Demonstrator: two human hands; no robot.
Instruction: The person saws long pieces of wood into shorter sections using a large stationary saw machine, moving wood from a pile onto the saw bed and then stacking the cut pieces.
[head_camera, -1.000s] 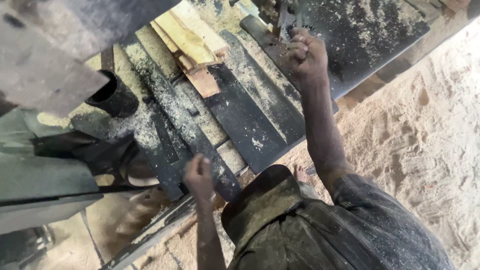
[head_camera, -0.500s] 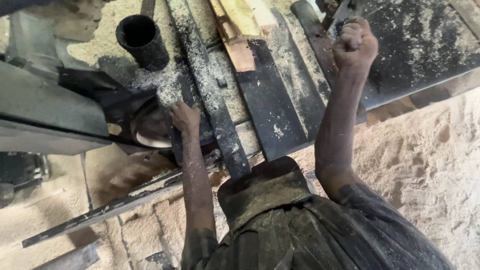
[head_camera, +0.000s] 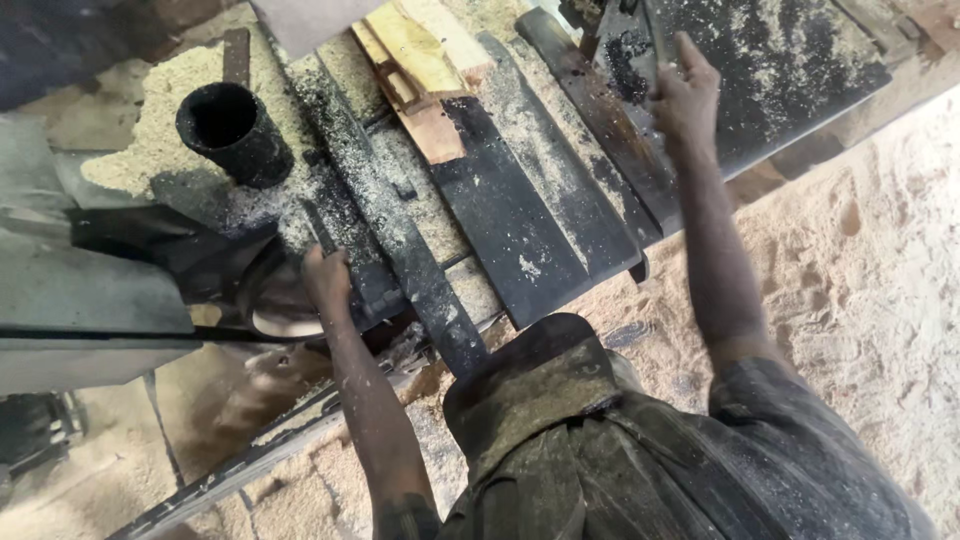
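Looking down at a sawdust-covered machine bed here, both hands out on dark metal parts. The left hand (head_camera: 328, 280) is curled over the near end of a narrow dark bar (head_camera: 345, 255) at the front edge of the bed, fingers wrapped and pressed around it, though I can't tell how tight. The right hand (head_camera: 686, 98) is up on a thin upright metal piece (head_camera: 655, 45) by the big flat dark plate (head_camera: 790, 70); the fingers look closed around it with one fingertip sticking up, so a loose wrap, not a hard clamp.

Just right of the left-hand grip runs a long steel rail (head_camera: 400, 235) caked in sawdust, and past that a wide dark slat (head_camera: 510, 230). Up and left of that grip stands a short black pipe (head_camera: 235, 130) in a pile of sawdust (head_camera: 150, 120). Between the two grips lie some yellowish wood offcuts (head_camera: 420, 70).

My guess is the bar is steel: heavy, stiff, and slick with dust, so I'd grab it at the bare end where the hand already sits, wrapping around, not pinching.
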